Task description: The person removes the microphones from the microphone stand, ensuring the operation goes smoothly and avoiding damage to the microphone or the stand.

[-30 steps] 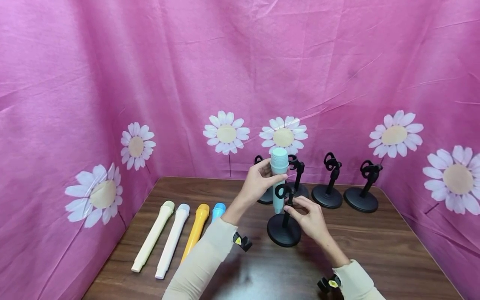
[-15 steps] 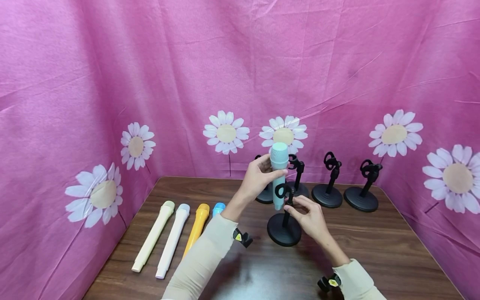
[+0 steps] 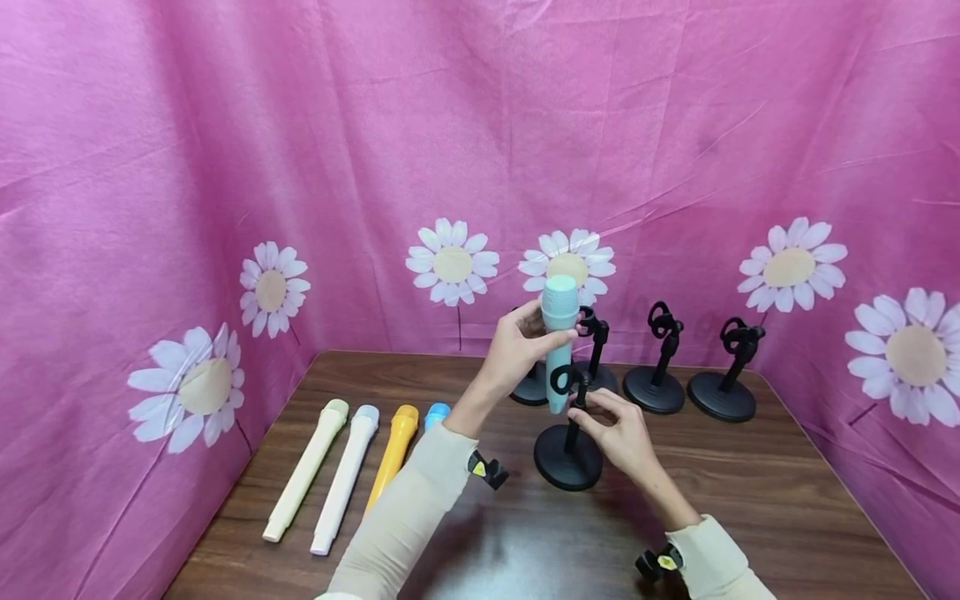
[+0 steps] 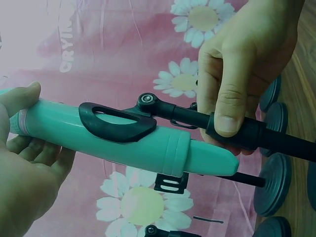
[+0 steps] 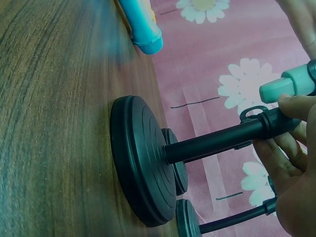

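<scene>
My left hand (image 3: 513, 350) holds a mint-green microphone (image 3: 560, 312) upright, thumb and fingers round it just below its head. The microphone's narrow tail points down, above a black desk microphone stand (image 3: 555, 468). In the left wrist view, the stand's ring clip (image 4: 134, 134) overlaps the microphone's lower body. With thumb and fingers, my right hand (image 3: 621, 435) pinches the stand's post near its upper collar. The round base (image 5: 140, 163) sits flat on the table in the right wrist view.
Several more black stands, such as one far right (image 3: 723, 396), line the table's back edge. On the left lie a pale yellow microphone (image 3: 307, 471), a white one (image 3: 347, 479), an orange one (image 3: 393, 454) and a blue one (image 3: 437, 414), partly behind the left sleeve.
My left hand has raised the mint-green microphone a little, lifting its tail higher beside the stand's post. The right hand and the stand stay in place.
</scene>
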A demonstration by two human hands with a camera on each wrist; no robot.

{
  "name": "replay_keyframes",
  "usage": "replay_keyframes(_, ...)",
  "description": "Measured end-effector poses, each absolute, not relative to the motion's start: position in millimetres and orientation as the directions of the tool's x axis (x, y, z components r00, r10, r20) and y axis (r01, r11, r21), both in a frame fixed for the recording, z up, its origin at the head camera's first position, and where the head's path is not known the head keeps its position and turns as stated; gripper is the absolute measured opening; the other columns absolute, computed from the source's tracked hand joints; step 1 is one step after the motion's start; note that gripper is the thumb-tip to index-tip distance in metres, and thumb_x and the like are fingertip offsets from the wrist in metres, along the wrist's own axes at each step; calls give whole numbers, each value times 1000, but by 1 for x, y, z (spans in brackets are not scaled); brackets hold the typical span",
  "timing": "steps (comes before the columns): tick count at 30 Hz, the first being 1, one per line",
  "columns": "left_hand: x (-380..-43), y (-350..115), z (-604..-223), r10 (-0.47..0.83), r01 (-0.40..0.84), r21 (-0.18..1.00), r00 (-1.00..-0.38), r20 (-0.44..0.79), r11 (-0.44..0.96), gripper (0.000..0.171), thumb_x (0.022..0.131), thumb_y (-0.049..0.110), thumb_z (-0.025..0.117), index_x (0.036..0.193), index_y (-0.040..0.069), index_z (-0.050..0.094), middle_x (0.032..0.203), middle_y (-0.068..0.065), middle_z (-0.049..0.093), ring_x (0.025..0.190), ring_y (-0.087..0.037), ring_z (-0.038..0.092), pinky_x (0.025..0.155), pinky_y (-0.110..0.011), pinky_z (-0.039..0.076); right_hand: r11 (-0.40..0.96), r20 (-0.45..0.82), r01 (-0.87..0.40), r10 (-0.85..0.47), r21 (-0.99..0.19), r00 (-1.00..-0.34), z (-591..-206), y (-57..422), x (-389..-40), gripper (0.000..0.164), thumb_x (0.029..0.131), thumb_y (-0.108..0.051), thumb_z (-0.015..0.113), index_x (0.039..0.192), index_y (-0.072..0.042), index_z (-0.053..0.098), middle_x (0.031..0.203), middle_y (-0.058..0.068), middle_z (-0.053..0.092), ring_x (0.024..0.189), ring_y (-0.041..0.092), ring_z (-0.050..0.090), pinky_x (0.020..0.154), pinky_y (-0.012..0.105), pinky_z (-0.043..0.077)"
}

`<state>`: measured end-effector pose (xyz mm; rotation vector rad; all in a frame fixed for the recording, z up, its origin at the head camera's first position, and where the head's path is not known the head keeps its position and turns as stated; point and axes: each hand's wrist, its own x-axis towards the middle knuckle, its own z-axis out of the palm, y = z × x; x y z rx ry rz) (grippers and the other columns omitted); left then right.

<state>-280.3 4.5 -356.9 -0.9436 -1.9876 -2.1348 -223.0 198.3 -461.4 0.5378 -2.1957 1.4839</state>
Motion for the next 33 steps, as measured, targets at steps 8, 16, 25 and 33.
replay_keyframes(8,-283,5,-350,350,457,866,-792,500,-202,41,99,10,76,139,7,67,128,-30,72,112,-17,76,95,-29,59,382,566,-546,-69,-745,-821,-482,204,-239,21,86,9,82,106,4,79,96,16,77,89,-5,68,82,9,57)
replay_keyframes(16,-284,6,-346,335,470,856,-788,517,-216,45,97,4,76,141,4,66,125,-23,76,114,-22,76,101,-35,59,350,543,-534,-81,-770,-836,-490,211,-244,21,89,-1,84,110,-3,81,97,9,78,91,-5,69,83,10,57)
replay_keyframes(25,-285,7,-337,301,483,853,-798,522,-198,47,97,7,78,142,5,66,127,-25,74,115,-24,75,100,-34,60,344,565,-557,-86,-756,-821,-489,209,-243,22,87,3,85,108,0,80,97,12,78,91,-7,68,82,10,57)
replay_keyframes(33,-285,5,-318,250,504,828,-792,556,-245,45,97,2,75,141,0,64,129,-28,72,113,-17,74,101,-34,59,329,544,-541,-90,-774,-834,-489,212,-244,20,89,0,84,109,-4,81,98,11,78,92,-6,68,82,11,58)
